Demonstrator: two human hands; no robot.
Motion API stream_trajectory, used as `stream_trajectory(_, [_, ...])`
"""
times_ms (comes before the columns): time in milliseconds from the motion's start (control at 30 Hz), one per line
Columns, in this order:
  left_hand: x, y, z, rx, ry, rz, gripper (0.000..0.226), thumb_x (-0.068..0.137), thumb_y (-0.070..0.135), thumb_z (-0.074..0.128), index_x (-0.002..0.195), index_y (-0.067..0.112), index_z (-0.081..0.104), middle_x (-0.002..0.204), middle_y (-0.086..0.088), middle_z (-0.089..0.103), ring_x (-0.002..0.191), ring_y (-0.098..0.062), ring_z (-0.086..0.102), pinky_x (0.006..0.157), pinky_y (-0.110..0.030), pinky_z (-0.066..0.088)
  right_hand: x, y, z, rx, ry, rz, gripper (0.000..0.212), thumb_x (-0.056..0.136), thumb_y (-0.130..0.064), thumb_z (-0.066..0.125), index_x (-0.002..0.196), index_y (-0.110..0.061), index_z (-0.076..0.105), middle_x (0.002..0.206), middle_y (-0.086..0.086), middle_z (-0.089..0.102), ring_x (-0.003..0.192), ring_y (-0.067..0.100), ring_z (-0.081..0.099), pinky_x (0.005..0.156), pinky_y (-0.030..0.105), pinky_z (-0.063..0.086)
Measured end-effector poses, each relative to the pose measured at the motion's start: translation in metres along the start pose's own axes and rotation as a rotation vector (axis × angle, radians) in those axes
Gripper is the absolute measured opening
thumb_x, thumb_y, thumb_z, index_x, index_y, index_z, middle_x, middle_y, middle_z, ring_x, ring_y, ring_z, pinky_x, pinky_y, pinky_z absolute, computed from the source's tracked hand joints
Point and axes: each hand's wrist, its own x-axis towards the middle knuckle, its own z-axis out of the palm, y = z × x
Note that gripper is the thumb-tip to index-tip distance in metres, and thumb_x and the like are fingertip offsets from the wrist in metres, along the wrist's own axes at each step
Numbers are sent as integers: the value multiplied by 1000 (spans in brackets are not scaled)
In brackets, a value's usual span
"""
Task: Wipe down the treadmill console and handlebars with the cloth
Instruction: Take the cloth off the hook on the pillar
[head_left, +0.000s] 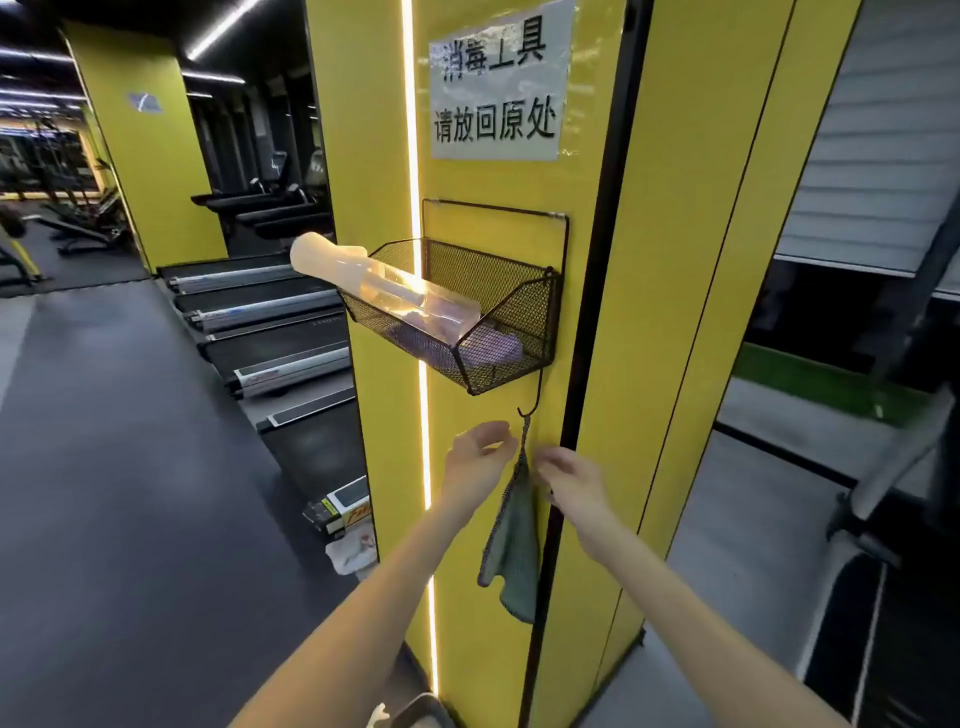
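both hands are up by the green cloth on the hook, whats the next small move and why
Probably pinch the top of the green cloth with the right hand and lift its loop up off the hook. The cloth hangs from that hook under the wire basket, and both the right and the left hand sit open on either side of it, neither gripping it yet.

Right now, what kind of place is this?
Most likely a commercial gym: a row of treadmills along the left, weight benches further back, and a wall basket with a cleaning cloth hung below it.
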Motion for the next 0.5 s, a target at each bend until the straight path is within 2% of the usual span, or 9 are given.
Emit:
stream_trajectory(100, [11,1,4,182,-63,54,24,92,27,65,114,18,71,111,0,71,104,-14,65,94,-28,49,9,5,3,-271,14,-31,21,91,-13,55,109,-10,66,103,6,68,99,25,63,89,35,50])
stream_trajectory(167, [13,1,7,234,-74,69,19,90,26,68,103,14,75,100,-1,73,92,-13,66,82,-23,48,11,9,7,-347,16,-25,23,88,-14,60,105,2,66,100,17,69,95,34,62,83,41,50])
stream_trajectory(233, [11,4,9,213,-41,103,9,88,25,71,89,17,74,87,3,73,76,-11,66,73,-22,47,13,10,9,-394,3,-56,19,86,-16,63,94,1,67,92,18,69,89,36,63,70,40,51])
stream_trajectory(333, [8,18,5,132,25,149,9,88,28,72,80,27,70,80,6,71,68,-12,65,70,-23,49,12,5,10,-408,3,-85,9,86,-17,65,78,-13,65,75,5,64,69,25,56,52,28,38])
stream_trajectory(400, [5,27,-1,134,43,191,9,88,29,72,79,28,70,79,8,70,67,-11,64,70,-23,50,11,-1,11,-380,2,-112,14,87,-16,66,74,-12,64,70,4,61,65,19,50,49,24,32])
stream_trajectory(500, [1,33,-9,109,59,203,7,88,29,71,82,27,71,81,10,69,74,-11,63,77,-27,50,8,-10,14,-350,-14,-143,12,88,-18,65,80,-9,68,74,6,65,66,16,52,48,21,33])
